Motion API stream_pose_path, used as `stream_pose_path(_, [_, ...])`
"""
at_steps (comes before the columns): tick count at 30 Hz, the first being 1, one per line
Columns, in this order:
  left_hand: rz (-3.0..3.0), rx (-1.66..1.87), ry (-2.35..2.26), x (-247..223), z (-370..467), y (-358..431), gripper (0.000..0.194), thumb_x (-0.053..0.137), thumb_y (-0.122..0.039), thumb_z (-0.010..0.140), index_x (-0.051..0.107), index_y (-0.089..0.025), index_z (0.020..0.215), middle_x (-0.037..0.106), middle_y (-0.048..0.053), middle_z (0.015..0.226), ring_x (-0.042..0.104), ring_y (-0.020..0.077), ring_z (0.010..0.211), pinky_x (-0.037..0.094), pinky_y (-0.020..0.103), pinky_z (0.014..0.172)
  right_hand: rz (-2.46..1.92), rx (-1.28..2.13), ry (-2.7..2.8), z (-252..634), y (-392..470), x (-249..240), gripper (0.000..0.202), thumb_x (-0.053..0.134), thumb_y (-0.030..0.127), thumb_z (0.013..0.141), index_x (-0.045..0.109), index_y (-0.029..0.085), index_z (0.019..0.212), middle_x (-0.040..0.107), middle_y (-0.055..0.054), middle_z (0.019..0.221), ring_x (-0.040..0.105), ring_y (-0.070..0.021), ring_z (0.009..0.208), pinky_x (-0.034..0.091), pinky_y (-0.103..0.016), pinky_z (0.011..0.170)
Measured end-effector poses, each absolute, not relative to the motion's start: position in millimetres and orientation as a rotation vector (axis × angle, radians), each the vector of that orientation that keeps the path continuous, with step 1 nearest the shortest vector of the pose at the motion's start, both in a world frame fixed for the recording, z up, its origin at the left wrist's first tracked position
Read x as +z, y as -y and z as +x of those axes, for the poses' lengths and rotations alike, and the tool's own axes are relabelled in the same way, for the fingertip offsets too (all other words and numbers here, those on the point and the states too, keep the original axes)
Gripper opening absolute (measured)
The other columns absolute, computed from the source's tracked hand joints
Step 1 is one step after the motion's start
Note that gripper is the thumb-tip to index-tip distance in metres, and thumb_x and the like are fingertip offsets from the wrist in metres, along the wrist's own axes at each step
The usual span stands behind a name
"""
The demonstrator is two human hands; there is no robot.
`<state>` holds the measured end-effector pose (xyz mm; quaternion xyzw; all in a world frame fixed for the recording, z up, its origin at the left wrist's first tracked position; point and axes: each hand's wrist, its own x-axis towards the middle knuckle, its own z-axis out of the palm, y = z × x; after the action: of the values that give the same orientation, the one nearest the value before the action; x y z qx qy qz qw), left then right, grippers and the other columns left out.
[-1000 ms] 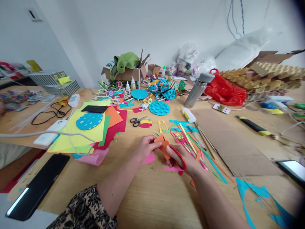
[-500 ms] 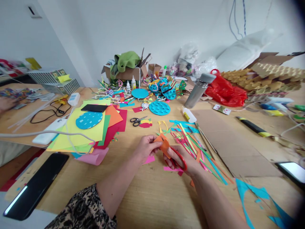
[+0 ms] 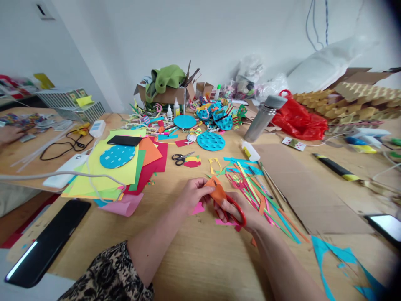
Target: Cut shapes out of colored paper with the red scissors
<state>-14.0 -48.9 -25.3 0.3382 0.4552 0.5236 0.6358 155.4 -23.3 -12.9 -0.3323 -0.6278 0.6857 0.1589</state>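
My left hand pinches the edge of a small piece of orange paper above the table. In my right hand are red-handled scissors, with fingers through the loops and blades at the orange paper. Much of the blades is hidden behind the paper. Beneath the hands lie pink paper scraps. Just right of them is a heap of coloured paper strips. Farther off rest black-handled scissors beside red and yellow paper cutouts.
Coloured paper sheets carry a dark phone and a spotted blue disc on the left. A cardboard sheet, a steel bottle and a glue bottle are on the right. Another person's hand shows at far left.
The view has shifted slightly. Both hands keep nearly the same place, and the orange paper is turned a little between the left fingers and the scissors.
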Motion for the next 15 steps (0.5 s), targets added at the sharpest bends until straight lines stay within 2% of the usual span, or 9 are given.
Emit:
stream_pose_path(7, [0.727,1.185,-1.023,-23.1,-13.8,51.4,0.030,0.077,-0.034,0.062,0.055,-0.016,0.072,0.056,-0.003,0.052,0.046,0.0070,0.039,0.029,0.020,0.038,-0.940,2.061,1.799,157.2,21.8,-11.8,0.054,0.082,0.062,0.061,0.055,0.016,0.071,0.056,0.001,0.055,0.047,-0.0091,0.045,0.032,-0.020,0.043])
stream_pose_path(11, [0.718,1.185,-1.042,-25.3,-13.8,50.8,0.027,0.075,-0.036,0.065,0.056,-0.016,0.071,0.055,-0.003,0.053,0.046,0.0069,0.041,0.029,0.019,0.040,-0.934,2.097,1.833,157.5,21.3,-9.0,0.048,0.085,0.053,0.061,0.056,0.017,0.073,0.057,0.001,0.059,0.046,-0.0089,0.048,0.031,-0.021,0.044])
stream_pose_path(15, [0.731,1.230,-1.071,-25.2,-13.6,50.3,0.025,0.074,-0.033,0.065,0.058,-0.015,0.070,0.054,-0.003,0.053,0.046,0.0067,0.041,0.031,0.020,0.041,-0.922,2.132,1.807,154.7,21.9,-6.7,0.048,0.087,0.048,0.060,0.056,0.017,0.080,0.052,0.005,0.060,0.044,-0.0087,0.050,0.032,-0.022,0.046])
